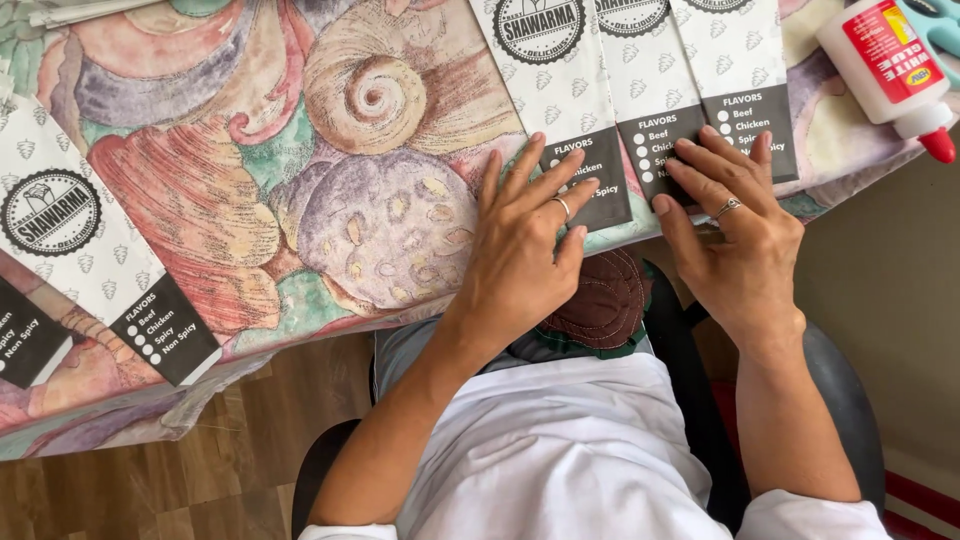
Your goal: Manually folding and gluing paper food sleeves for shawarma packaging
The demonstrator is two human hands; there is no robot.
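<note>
Wooden flooring shows below a table (250, 330) draped in a cloth printed with big shells in pink, green and mauve. Along its near edge lie three overlapping white paper bags (640, 90), each with a round dark emblem and a dark printed band at the bottom end. The left hand (525, 250) lies flat, fingers spread, pressing the dark band of the leftmost bag; the right hand (735, 235) presses the middle bag's band the same way. Neither grip closes on anything: both palms are open and bearing down. This looks like smoothing or pressing a fold or glued seam; the next move likely calls for even pressure along the edge. A white glue bottle (885, 65) with a red tip lies at the far right, well apart, and more bags (70, 250) lie at the left; nothing blocks the hands
</note>
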